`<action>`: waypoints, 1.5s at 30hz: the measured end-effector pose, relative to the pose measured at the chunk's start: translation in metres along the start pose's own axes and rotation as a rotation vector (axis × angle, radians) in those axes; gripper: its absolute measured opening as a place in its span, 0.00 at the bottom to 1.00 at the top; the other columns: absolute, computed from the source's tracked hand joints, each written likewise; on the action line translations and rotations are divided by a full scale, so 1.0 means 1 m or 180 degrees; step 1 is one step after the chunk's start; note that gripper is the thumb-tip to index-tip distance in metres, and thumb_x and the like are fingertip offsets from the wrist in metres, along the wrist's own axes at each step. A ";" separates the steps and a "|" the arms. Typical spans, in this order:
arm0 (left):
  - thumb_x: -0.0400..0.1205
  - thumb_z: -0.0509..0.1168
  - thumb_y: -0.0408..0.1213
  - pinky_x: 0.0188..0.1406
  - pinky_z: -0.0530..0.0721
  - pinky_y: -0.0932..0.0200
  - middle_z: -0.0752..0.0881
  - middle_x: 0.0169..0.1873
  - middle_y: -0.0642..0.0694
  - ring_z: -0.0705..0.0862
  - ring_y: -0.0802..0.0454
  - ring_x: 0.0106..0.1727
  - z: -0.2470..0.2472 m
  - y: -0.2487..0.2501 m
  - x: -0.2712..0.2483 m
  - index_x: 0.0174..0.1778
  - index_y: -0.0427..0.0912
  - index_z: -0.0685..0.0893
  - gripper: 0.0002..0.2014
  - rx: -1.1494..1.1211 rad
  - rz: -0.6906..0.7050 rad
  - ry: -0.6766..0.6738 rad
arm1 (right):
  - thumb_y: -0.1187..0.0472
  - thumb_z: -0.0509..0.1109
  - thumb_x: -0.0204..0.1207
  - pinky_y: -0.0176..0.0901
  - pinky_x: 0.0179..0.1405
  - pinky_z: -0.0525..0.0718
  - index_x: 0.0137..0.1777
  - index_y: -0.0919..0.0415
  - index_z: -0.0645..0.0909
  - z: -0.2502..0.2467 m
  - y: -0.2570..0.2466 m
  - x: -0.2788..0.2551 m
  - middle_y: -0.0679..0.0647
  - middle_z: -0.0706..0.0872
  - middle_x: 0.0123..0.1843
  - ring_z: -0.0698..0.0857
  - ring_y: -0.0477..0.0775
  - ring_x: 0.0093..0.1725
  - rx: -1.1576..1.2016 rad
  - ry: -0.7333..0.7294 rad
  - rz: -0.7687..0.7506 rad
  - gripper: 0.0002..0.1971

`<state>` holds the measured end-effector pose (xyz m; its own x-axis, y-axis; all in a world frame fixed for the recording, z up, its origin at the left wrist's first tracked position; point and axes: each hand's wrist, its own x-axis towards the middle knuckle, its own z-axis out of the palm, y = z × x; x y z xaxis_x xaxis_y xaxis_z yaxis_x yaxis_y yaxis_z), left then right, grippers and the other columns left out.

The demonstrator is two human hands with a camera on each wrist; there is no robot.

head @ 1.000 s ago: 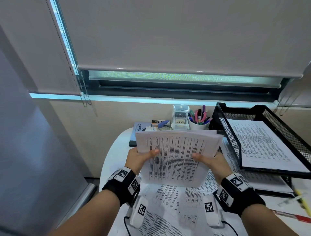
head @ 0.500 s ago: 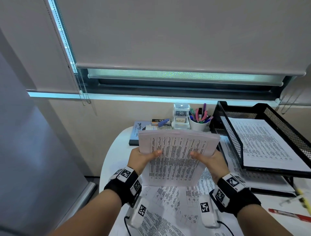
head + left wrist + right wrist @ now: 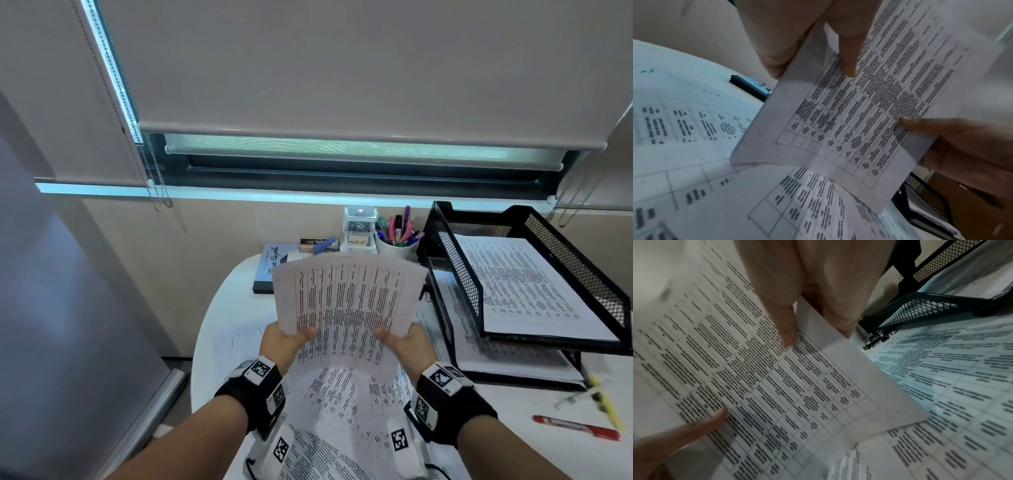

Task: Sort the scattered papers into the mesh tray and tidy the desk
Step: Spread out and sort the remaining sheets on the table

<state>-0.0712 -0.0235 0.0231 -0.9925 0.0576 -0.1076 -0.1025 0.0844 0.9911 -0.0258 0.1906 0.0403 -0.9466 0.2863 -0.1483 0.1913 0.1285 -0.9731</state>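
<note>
I hold a stack of printed sheets point(image 3: 346, 308) upright above the white desk point(image 3: 226, 308), its top curling away from me. My left hand point(image 3: 286, 337) pinches its lower left edge, thumb on the front. My right hand point(image 3: 399, 339) pinches the lower right edge the same way. The left wrist view shows the stack point(image 3: 849, 121) between my left thumb and fingers; the right wrist view shows the stack point(image 3: 766, 386) gripped likewise. More printed papers point(image 3: 346, 401) lie scattered on the desk beneath. The black mesh tray point(image 3: 455, 270) stands at the right, with papers in both tiers.
A white cup of pens point(image 3: 397, 240), small clear boxes point(image 3: 359, 228) and a dark book point(image 3: 270, 270) sit along the back wall. A red marker point(image 3: 575, 426) and a yellow pen point(image 3: 606, 404) lie at the right front. A black binder clip point(image 3: 878, 338) lies by the tray's foot.
The stack has tipped forward, its top edge bowing away from me, and both hands sit lower on the sheets. My view has shifted slightly downward.
</note>
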 end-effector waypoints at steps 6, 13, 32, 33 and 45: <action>0.75 0.73 0.36 0.44 0.83 0.61 0.88 0.43 0.44 0.87 0.46 0.47 -0.002 0.008 0.001 0.44 0.46 0.84 0.05 0.0310 -0.0048 -0.0264 | 0.64 0.74 0.73 0.49 0.62 0.81 0.55 0.59 0.83 -0.012 0.001 0.011 0.52 0.88 0.53 0.86 0.53 0.54 -0.0227 -0.0092 0.0039 0.11; 0.76 0.72 0.36 0.36 0.80 0.66 0.87 0.38 0.44 0.85 0.47 0.41 0.000 -0.039 -0.016 0.42 0.45 0.82 0.04 0.0751 -0.0378 -0.0179 | 0.68 0.73 0.72 0.53 0.62 0.82 0.57 0.59 0.78 -0.006 0.050 0.010 0.57 0.86 0.58 0.84 0.56 0.56 -0.0770 -0.0185 0.0440 0.14; 0.73 0.74 0.31 0.54 0.74 0.55 0.85 0.54 0.32 0.80 0.46 0.48 -0.048 -0.077 -0.022 0.63 0.25 0.78 0.24 0.0769 -0.1432 0.0269 | 0.45 0.64 0.76 0.61 0.80 0.56 0.83 0.48 0.47 -0.031 0.089 -0.002 0.59 0.46 0.85 0.49 0.65 0.83 -0.3448 -0.0754 0.1235 0.40; 0.73 0.75 0.33 0.56 0.75 0.55 0.86 0.53 0.34 0.81 0.46 0.48 -0.048 -0.080 -0.021 0.64 0.25 0.77 0.26 0.0795 -0.1485 0.0263 | 0.43 0.66 0.73 0.61 0.79 0.61 0.82 0.49 0.51 -0.033 0.087 0.000 0.61 0.52 0.83 0.55 0.65 0.81 -0.3487 -0.0609 0.1338 0.41; 0.67 0.80 0.42 0.65 0.78 0.43 0.81 0.62 0.29 0.81 0.34 0.62 -0.058 -0.093 -0.014 0.68 0.25 0.74 0.38 0.1032 -0.1752 0.0331 | 0.32 0.77 0.55 0.57 0.76 0.63 0.79 0.64 0.51 -0.057 0.081 0.006 0.67 0.63 0.76 0.64 0.67 0.75 -0.3429 0.0197 0.2198 0.61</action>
<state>-0.0514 -0.0900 -0.0630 -0.8035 -0.1750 -0.5691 -0.5892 0.3711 0.7177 -0.0013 0.2571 -0.0296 -0.5591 0.6405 -0.5265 0.7758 0.6281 -0.0598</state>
